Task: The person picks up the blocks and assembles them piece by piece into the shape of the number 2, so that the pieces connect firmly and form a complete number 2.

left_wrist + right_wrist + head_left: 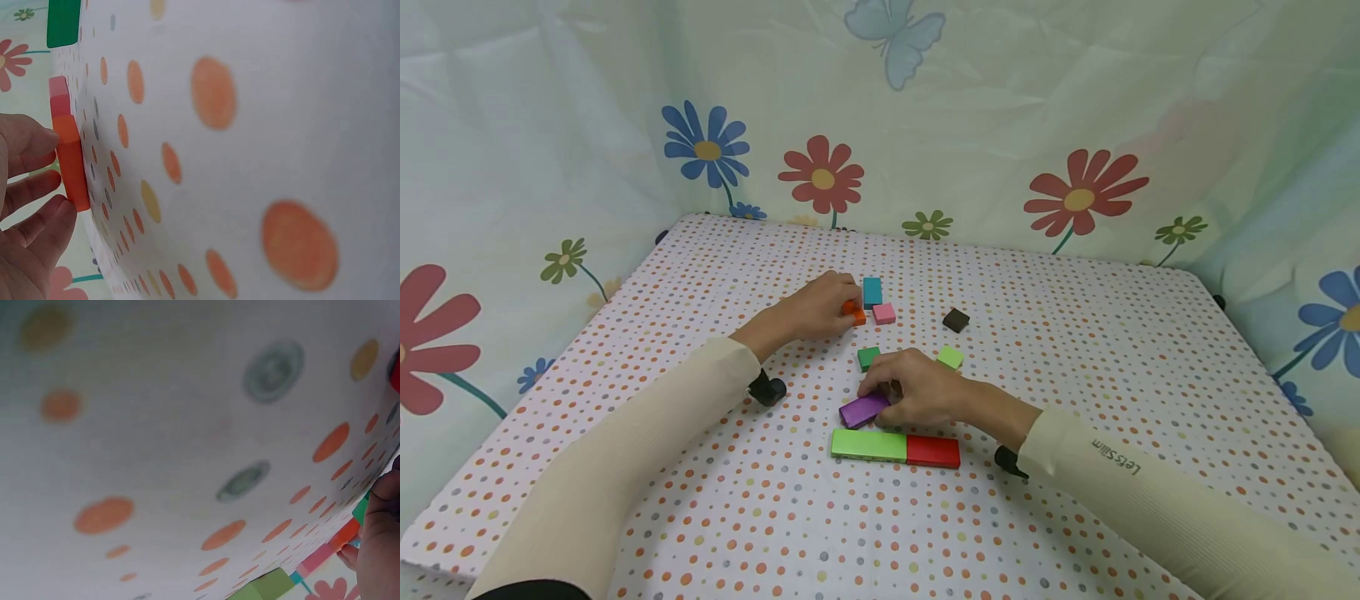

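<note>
In the head view the left hand (826, 307) has its fingers round an orange block (857, 315); the left wrist view shows thumb and fingertips gripping that orange block (73, 165). Just right of it lie a pink block (883, 313) and a blue block (872, 292). Nearer the front, the right hand (921, 387) pinches the right end of a purple block (862, 410), which lies slanted behind a long light green block (868, 445) and a red block (933, 451) set end to end. The right wrist view shows only part of the right hand (382, 544).
A dark green block (868, 358) and a small light green block (951, 357) lie behind the right hand. Farther back on the right is a dark brown block (956, 320). The table has a dotted cloth (1075, 333), with flowered curtains around its back and sides.
</note>
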Demonstrator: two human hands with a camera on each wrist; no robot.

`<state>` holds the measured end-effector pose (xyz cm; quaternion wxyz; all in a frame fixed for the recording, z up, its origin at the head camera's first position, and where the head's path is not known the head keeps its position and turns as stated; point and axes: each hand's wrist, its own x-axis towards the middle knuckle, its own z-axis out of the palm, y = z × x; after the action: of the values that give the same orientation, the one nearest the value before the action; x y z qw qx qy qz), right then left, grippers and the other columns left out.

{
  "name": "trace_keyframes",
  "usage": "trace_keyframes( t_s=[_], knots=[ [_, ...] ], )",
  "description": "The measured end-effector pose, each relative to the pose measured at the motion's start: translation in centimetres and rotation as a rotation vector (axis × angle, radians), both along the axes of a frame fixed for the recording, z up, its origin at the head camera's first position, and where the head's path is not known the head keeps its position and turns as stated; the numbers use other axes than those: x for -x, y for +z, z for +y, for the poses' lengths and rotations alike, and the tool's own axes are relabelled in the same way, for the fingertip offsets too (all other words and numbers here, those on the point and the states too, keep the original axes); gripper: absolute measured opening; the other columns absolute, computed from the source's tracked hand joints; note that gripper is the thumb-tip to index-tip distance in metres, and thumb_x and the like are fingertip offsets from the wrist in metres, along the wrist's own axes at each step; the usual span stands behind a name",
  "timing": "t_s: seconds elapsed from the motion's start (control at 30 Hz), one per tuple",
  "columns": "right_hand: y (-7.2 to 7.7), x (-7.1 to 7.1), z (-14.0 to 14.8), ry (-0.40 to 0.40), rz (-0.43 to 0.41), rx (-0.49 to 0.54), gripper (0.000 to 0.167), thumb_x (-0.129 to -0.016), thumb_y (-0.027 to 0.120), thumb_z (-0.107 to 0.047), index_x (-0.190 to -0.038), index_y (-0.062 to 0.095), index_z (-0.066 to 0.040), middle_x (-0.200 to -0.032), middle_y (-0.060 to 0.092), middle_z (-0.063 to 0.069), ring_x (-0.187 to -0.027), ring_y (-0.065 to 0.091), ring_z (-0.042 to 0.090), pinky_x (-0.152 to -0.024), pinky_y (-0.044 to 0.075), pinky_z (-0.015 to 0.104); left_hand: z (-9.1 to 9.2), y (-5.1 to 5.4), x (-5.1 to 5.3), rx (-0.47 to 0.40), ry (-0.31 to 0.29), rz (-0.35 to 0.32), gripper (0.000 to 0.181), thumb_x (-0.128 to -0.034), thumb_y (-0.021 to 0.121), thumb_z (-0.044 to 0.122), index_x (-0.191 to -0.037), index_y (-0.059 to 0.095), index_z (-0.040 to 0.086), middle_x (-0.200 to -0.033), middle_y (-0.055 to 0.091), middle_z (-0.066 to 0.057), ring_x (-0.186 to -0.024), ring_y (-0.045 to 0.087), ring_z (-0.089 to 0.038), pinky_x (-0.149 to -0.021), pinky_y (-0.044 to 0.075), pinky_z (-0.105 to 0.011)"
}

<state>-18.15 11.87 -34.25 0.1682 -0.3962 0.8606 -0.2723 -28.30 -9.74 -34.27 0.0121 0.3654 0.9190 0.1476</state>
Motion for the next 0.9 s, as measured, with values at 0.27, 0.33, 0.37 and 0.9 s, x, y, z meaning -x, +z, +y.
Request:
trace_keyframes(
  t_s=[0.27, 0.33, 0.37, 0.9],
  knots=[
    [-0.17, -0.01, -0.06, -0.007, -0.014, -0.023, 0.026, -0.084, 0.081, -0.012, -0.109, 0.076, -0.016, -0.099, 0.063, -0.008, -0.086, 0.056, 0.013, -0.073, 0.048, 0.025, 0.03, 0.06, 0.13, 0.007, -0.011, 0.009, 0.015, -0.0949, 0.067, 0.012, -0.108, 0.071, 0.007, -0.11, 0.064, -0.009, -0.103, 0.053, -0.025, -0.091, 0.047, -0.038],
    [-0.18, -0.01, -0.07, -0.007, -0.017, -0.023, 0.026, -0.084, 0.081, -0.012, -0.109, 0.076, -0.016, -0.1, 0.063, -0.008, -0.086, 0.056, 0.013, -0.074, 0.049, 0.025, 0.06, 0.1, 0.14, 0.008, -0.018, 0.013, 0.014, -0.0947, 0.067, 0.012, -0.107, 0.071, 0.006, -0.109, 0.064, -0.009, -0.103, 0.054, -0.026, -0.091, 0.048, -0.038],
    [-0.18, -0.01, -0.08, -0.007, -0.017, -0.022, 0.026, -0.084, 0.081, -0.012, -0.109, 0.076, -0.016, -0.1, 0.063, -0.008, -0.086, 0.056, 0.013, -0.074, 0.049, 0.026, 0.08, 0.12, 0.14, 0.008, -0.02, 0.012, 0.014, -0.0948, 0.067, 0.012, -0.107, 0.071, 0.006, -0.109, 0.064, -0.009, -0.103, 0.054, -0.026, -0.091, 0.048, -0.038],
    [0.05, 0.58, 0.38, -0.022, -0.012, 0.072, 0.035, -0.079, 0.062, -0.001, -0.109, 0.075, -0.011, -0.103, 0.067, -0.003, -0.09, 0.06, 0.017, -0.076, 0.053, 0.033, 0.03, -0.06, 0.21, 0.003, -0.018, 0.002, 0.015, -0.096, 0.066, 0.013, -0.109, 0.072, 0.007, -0.109, 0.064, -0.008, -0.104, 0.053, -0.025, -0.093, 0.048, -0.037]
  ],
)
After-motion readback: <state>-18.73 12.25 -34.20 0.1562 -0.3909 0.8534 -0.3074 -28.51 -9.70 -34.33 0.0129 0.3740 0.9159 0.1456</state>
